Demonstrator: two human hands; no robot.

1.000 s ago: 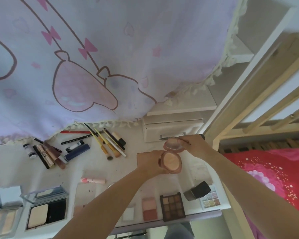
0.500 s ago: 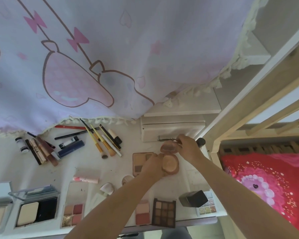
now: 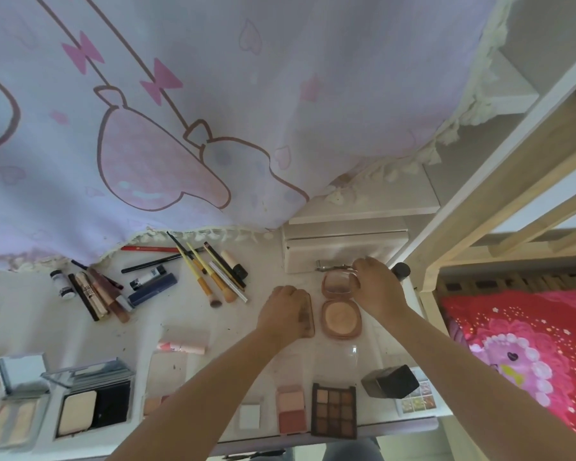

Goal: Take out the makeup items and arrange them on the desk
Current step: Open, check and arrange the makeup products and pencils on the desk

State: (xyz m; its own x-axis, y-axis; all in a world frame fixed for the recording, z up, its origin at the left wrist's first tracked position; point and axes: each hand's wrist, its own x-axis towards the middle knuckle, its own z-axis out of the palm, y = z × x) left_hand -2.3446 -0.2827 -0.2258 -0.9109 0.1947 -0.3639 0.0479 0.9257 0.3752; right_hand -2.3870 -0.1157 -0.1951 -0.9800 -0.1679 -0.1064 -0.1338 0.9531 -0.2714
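Observation:
A round pink powder compact (image 3: pixel 341 317) lies flat and open on the white desk (image 3: pixel 187 327), its lid (image 3: pixel 337 283) folded back toward the far side. My right hand (image 3: pixel 376 289) holds the lid's right edge with curled fingers. My left hand (image 3: pixel 285 311) rests loosely curled on a pink palette (image 3: pixel 310 316) just left of the compact, covering most of it. Brushes (image 3: pixel 210 271), pencils and tubes (image 3: pixel 97 294) lie fanned out at the far left.
Along the near edge sit open powder cases (image 3: pixel 90 404), a blush duo (image 3: pixel 291 412), a brown eyeshadow palette (image 3: pixel 334 410) and a black cube (image 3: pixel 391 380). A white box (image 3: pixel 345 251) stands behind the compact. A lilac curtain (image 3: pixel 213 111) hangs over the desk's back; a bed is at right.
The compact went from held above the desk to lying open on it. My left hand let go of it and moved left onto the palette; my right hand stays at the lid.

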